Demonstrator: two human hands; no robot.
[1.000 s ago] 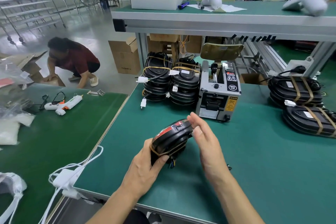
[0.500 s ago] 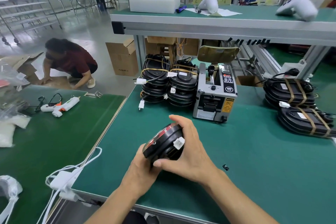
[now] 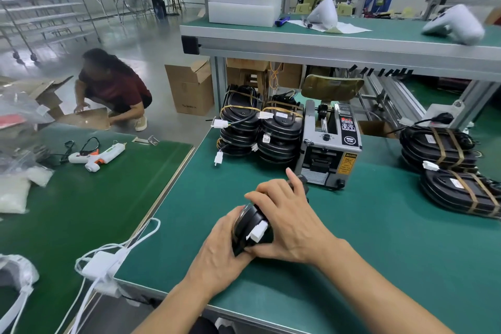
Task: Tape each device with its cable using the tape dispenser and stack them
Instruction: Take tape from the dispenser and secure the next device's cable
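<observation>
I hold one black device (image 3: 250, 228) low in the middle of the frame, on edge just above the table (image 3: 379, 252). My left hand (image 3: 219, 257) cups it from below with the fingers curled round its lower rim. My right hand (image 3: 287, 221) wraps over its top, thumb pressed under the white plug (image 3: 258, 232) of its cable, one finger sticking up toward the dispenser (image 3: 329, 146). Whether tape is already on this one I cannot tell; my hands hide most of it.

A good part of the job looks done. Left of the dispenser, in the middle of the frame, stand two stacks (image 3: 260, 130) of taped devices, their plugs hanging out. At the right edge lie more devices (image 3: 447, 165), banded with brown tape, one pile leaning on another. I judge this device is either just bound or about to be, and then it goes on a stack. I see no loose untaped devices on the table.

The table is a green mat with a metal edge. To the left is a second, darker green table (image 3: 81, 211) with a glue gun (image 3: 100, 156), plastic bags and a white cable (image 3: 113, 257). Above the stacks runs a shelf (image 3: 325, 40) with white boxes and white shells. In the upper left, a person (image 3: 113, 89) crouches on the grey floor among cardboard boxes, beyond them metal racks.
</observation>
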